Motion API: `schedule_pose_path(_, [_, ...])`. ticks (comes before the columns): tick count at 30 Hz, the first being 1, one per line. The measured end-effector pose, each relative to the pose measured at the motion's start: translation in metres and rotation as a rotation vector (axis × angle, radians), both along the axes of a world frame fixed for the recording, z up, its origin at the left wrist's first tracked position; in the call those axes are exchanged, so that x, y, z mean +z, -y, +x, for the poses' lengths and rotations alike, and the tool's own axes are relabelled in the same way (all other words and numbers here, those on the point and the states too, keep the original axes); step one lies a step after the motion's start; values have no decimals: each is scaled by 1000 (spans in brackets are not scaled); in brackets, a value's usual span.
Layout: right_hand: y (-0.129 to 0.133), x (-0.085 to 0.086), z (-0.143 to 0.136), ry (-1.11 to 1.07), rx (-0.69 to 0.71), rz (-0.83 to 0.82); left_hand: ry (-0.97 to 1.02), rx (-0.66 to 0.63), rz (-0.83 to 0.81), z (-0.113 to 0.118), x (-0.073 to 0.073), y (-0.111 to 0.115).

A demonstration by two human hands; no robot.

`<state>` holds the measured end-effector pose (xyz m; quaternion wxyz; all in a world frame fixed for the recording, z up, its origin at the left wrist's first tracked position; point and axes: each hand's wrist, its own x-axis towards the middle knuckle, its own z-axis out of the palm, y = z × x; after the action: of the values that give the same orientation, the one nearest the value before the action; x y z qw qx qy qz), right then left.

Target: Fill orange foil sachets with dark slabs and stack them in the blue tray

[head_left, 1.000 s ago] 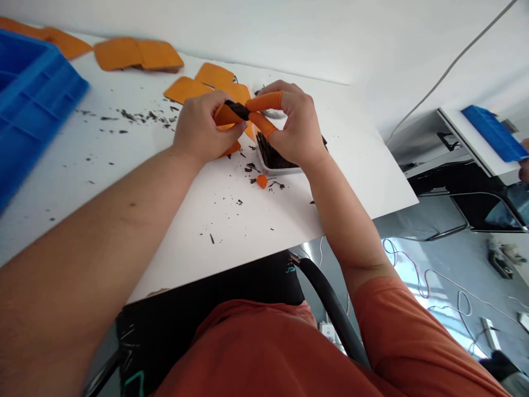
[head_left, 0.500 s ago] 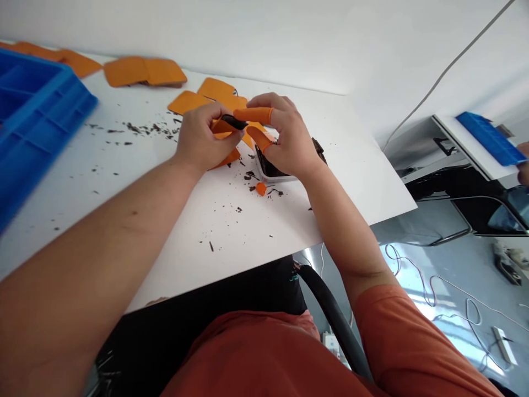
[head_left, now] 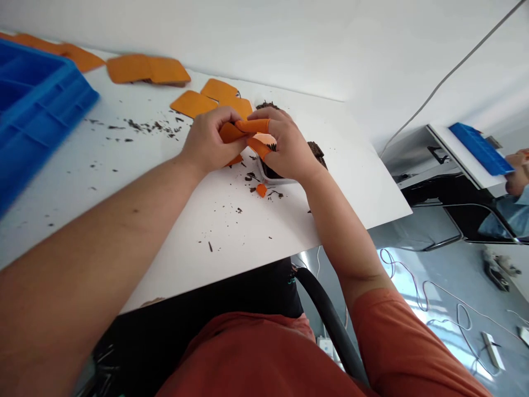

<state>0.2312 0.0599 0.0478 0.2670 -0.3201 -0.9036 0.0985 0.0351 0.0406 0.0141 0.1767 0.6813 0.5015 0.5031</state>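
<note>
My left hand (head_left: pixel 211 140) is closed on a small, flat orange piece (head_left: pixel 230 133), its thumb and fingers pinching it. My right hand (head_left: pixel 285 142) wears orange finger cots on the thumb and forefinger, and these press together at the right edge of the same piece. Exactly what lies between those fingertips is hidden. Below my right hand, partly covered by it, stands a clear plastic tub (head_left: pixel 268 175) with dark strips inside. Close to the tub lie a crumpled orange scrap (head_left: pixel 261 190) and dark crumbs.
Orange rounded squares (head_left: pixel 194 103) lie beyond my hands, and a stack of them (head_left: pixel 149 69) is against the wall. A blue crate (head_left: pixel 45 116) stands at left. Dark brown bundles (head_left: pixel 316 150) lie beside the tub. At far right, another person's hand (head_left: pixel 517 172) is near a blue tray (head_left: pixel 481 148).
The orange piece has turned in my left hand: its dark side showed before, now its orange face does. My right fingertips have closed in on its edge.
</note>
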Motion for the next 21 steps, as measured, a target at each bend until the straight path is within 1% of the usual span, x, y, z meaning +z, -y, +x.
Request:
schedule_pose_path(6, [0, -2, 0, 51, 8, -35, -54, 38, -74, 2, 3, 2])
schedule_pose_path(9, [0, -1, 1, 45, -1, -25, -77, 36, -68, 2, 3, 2])
schedule_pose_path(14, [1, -1, 0, 30, 27, -35, -136, 20, -62, -1, 4, 3])
schedule_pose_path(21, [4, -9, -7, 88, -16, -35, -77, 19, -101, -2, 3, 4])
